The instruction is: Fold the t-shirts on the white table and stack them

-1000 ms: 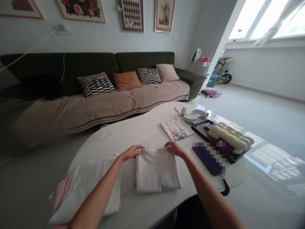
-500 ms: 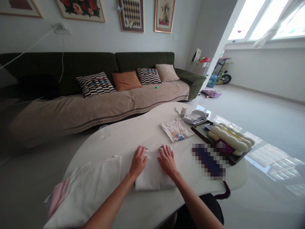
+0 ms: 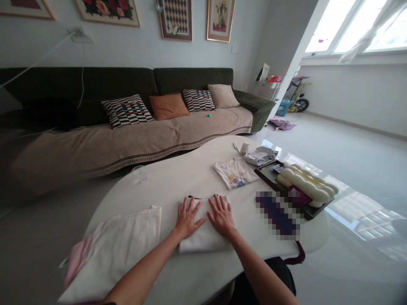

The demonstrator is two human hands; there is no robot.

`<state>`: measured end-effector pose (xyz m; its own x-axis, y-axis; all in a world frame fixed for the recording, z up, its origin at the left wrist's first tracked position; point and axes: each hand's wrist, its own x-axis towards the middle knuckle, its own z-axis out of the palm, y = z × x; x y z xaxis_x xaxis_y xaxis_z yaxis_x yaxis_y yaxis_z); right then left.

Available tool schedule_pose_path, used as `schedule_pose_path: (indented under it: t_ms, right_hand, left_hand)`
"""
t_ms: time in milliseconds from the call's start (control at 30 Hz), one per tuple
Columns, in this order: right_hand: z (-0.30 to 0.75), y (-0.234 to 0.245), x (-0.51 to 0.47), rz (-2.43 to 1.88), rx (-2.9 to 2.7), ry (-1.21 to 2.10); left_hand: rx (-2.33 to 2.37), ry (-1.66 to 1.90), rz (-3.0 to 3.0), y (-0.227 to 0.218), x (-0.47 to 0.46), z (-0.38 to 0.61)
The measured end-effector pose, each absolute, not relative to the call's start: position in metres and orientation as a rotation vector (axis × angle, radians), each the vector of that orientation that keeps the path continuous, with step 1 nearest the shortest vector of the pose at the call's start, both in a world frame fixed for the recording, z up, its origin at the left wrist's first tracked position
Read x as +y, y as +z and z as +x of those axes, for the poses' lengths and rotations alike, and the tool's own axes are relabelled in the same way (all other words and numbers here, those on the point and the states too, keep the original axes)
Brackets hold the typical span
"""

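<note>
1. Folded white garment [image 3: 203,242] lies on the near part of the white worktop [image 3: 190,178], straight in front of the person; dark trim shows along its far edge
2. Left hand [image 3: 187,218] and right hand [image 3: 221,217] rest flat on top of it, side by side, palms down. Each grip is wide and flat, fingers spread, closed round nothing
3. Containers: a dark tray [image 3: 261,171] at the right edge of the worktop holds a cream ribbed cushion-like object [image 3: 305,182], with a purple item [image 3: 299,197] tucked at its near side. Cannot tell what else is in it
4. Just beside the tray, on the near side, lies a dark flat item [image 3: 278,214], blurred out; a dark strap [image 3: 299,255] hangs over the worktop's edge
5. Change: a second ago both hands pinched the garment's far edge; now the palms lie on top. Half a second ago they were already down; the fingers are a little wider spread now
6. Also on the worktop:
   - a folded printed T-shirt [image 3: 235,173], beyond the garment to the right and apart from it
   - crumpled white packaging [image 3: 259,156] behind the tray
   - a clear glass [image 3: 139,173] at far left
   - a loose pile of white cloth [image 3: 124,245] with pink beneath, near the left forearm
7. Room: dark green sofa [image 3: 190,78] under a beige throw [image 3: 143,140], patterned and plain cushions [image 3: 127,110], framed pictures [image 3: 176,19] on the wall, bright window [image 3: 349,25] at right, glossy pale floor [image 3: 349,152]
</note>
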<state>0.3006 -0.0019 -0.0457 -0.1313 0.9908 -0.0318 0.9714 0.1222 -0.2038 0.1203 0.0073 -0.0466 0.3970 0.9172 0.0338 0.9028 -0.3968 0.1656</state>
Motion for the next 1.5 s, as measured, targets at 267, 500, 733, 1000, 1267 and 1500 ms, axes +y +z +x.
schedule_pose_path:
  t_ms: [267,500,733,1000,1267,1500]
  right_hand:
    - [0.284,-0.022,-0.027,-1.968,-2.268,0.252]
    - [0.275,-0.028,-0.074,-1.876,-2.291,0.39]
    - [0.243,-0.026,-0.119,-1.641,-2.379,0.533]
    - [0.194,-0.024,-0.154,-1.846,-2.004,0.677]
    - [0.201,0.008,-0.148,-1.448,-1.455,0.892]
    - [0.28,0.052,-0.093,-1.365,-1.23,1.288]
  left_hand:
    - [1.59,-0.041,2.403,-0.023,0.017,0.098]
    - [1.687,0.205,2.322,-0.035,-0.011,0.086]
    - [1.619,0.824,1.502,-0.027,-0.029,0.069]
    - [1.432,0.722,1.004,-0.01,-0.064,0.074]
    - [0.916,0.664,0.96,0.07,-0.115,0.087]
    - [1.104,1.069,1.242,0.103,-0.069,0.076]
